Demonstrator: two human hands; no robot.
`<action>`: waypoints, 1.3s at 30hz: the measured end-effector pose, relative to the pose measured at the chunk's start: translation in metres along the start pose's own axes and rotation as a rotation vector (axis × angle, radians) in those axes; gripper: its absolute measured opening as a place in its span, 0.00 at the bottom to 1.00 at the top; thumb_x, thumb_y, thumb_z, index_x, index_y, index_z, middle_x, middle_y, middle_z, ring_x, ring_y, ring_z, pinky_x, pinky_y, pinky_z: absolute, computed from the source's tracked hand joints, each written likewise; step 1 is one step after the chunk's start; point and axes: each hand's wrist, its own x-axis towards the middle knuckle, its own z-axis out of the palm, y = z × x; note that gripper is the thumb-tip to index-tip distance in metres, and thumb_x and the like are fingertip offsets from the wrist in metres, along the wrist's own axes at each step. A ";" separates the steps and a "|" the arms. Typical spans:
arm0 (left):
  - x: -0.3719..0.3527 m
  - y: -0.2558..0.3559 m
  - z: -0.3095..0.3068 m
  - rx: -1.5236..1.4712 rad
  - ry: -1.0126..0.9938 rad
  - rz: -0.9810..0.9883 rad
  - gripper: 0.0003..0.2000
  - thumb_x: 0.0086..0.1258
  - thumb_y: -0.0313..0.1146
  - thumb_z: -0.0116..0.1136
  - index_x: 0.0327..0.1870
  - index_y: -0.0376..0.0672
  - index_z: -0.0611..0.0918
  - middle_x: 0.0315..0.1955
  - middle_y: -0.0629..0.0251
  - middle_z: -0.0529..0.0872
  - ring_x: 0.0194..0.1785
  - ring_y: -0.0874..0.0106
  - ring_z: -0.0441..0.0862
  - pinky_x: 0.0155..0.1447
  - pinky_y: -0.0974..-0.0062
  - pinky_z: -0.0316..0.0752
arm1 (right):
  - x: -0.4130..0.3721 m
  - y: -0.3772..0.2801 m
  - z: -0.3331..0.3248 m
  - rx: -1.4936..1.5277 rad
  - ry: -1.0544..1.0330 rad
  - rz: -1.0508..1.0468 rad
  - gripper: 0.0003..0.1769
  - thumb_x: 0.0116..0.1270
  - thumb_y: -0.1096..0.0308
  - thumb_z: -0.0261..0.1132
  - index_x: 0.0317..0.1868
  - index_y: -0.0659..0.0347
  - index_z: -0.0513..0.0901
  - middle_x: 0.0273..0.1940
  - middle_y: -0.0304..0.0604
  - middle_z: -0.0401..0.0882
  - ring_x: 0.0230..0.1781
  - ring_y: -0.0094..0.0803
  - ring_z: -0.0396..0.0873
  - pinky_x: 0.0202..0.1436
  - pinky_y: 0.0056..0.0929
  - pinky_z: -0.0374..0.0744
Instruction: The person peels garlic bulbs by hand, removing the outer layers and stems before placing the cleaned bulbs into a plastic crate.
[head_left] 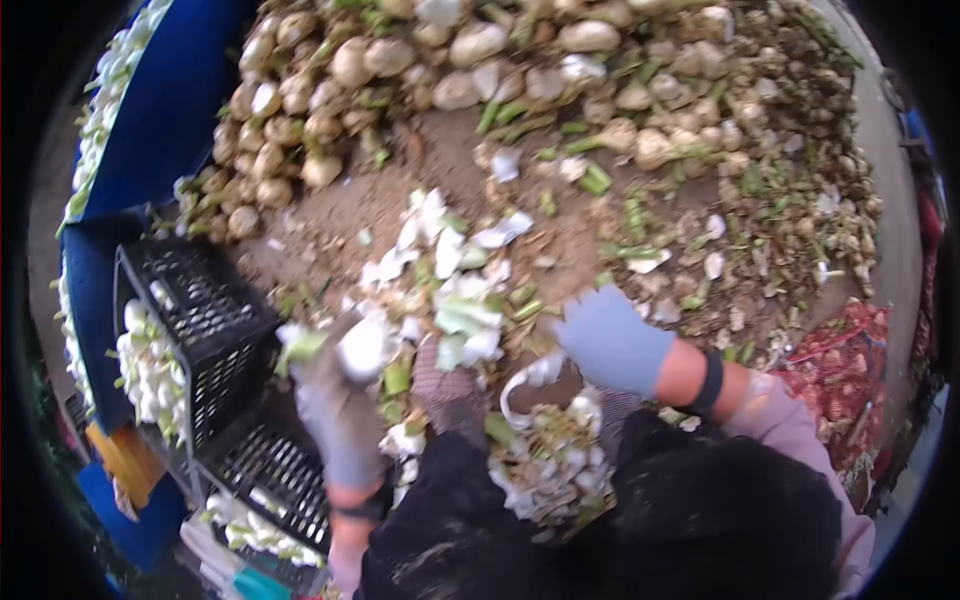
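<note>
My left hand (340, 415), in a pale grey-blue glove and smeared by motion, is closed around a white garlic bulb (366, 349) with a green stem (303, 346) poking out on its left. Across from it, my right hand (615, 340) wears the same kind of glove and has its fingers curled in. What those fingers hold is hidden by blur. A long curl of white garlic skin (535, 378) hangs just below them. Between and ahead of my hands lies a heap of peeled skins and cut green stems (462, 300).
Uncleaned garlic bulbs (480, 45) are piled along the far side. Black crates (235, 370) with white garlic (152, 385) stand at left, beside a blue bin (170, 110). A red mesh sack (840, 370) lies at right. More skins (555, 465) lie between my legs.
</note>
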 end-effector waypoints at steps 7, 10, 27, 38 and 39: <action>-0.117 0.094 -0.169 1.310 0.660 0.017 0.30 0.69 0.53 0.60 0.58 0.32 0.77 0.52 0.45 0.81 0.53 0.52 0.78 0.60 0.61 0.72 | 0.063 0.138 -0.025 -0.322 0.903 0.455 0.13 0.55 0.73 0.61 0.40 0.49 0.85 0.44 0.45 0.82 0.41 0.41 0.79 0.42 0.40 0.76; -0.101 0.042 -0.216 0.585 0.597 0.227 0.18 0.77 0.31 0.48 0.63 0.29 0.72 0.58 0.52 0.78 0.61 0.65 0.75 0.64 0.69 0.69 | 0.080 0.167 -0.009 -0.539 0.846 0.496 0.13 0.53 0.72 0.62 0.38 0.47 0.86 0.44 0.43 0.81 0.44 0.39 0.78 0.44 0.39 0.74; 0.024 0.008 0.103 0.337 -0.353 0.337 0.27 0.48 0.27 0.73 0.53 0.34 0.78 0.46 0.54 0.83 0.50 0.63 0.82 0.57 0.69 0.76 | 0.041 -0.003 0.000 1.101 0.488 0.297 0.19 0.72 0.58 0.61 0.38 0.71 0.81 0.27 0.55 0.81 0.27 0.39 0.82 0.33 0.36 0.77; 0.029 0.004 0.074 -0.473 -0.684 -0.439 0.30 0.57 0.32 0.67 0.63 0.36 0.72 0.48 0.59 0.83 0.42 0.70 0.84 0.45 0.76 0.79 | 0.020 -0.006 -0.006 1.297 0.382 0.320 0.11 0.70 0.68 0.59 0.40 0.70 0.81 0.28 0.47 0.82 0.26 0.31 0.80 0.31 0.33 0.77; 0.026 -0.005 0.075 -0.702 -0.757 -0.337 0.34 0.67 0.45 0.61 0.69 0.36 0.65 0.47 0.59 0.84 0.33 0.74 0.83 0.35 0.79 0.78 | 0.021 -0.003 0.004 0.853 0.508 0.247 0.10 0.70 0.68 0.59 0.40 0.69 0.81 0.29 0.47 0.82 0.27 0.32 0.80 0.32 0.34 0.77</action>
